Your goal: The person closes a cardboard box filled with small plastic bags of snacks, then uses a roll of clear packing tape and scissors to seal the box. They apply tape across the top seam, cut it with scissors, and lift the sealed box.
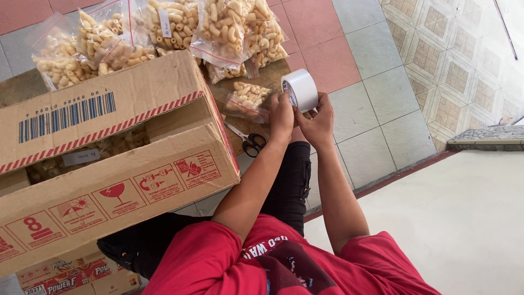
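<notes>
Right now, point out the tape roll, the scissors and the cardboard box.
tape roll (302, 89), head view, on the white outer side of the roll held in both hands.
scissors (250, 143), head view, on the black handles.
cardboard box (131, 183), head view, on the near flap with red symbols.

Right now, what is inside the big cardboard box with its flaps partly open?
Through the gap between the flaps of the cardboard box, clear bags of pale yellow snack pieces and a small white label show. How many bags, and how deep they go, is covered by the flaps.
</notes>
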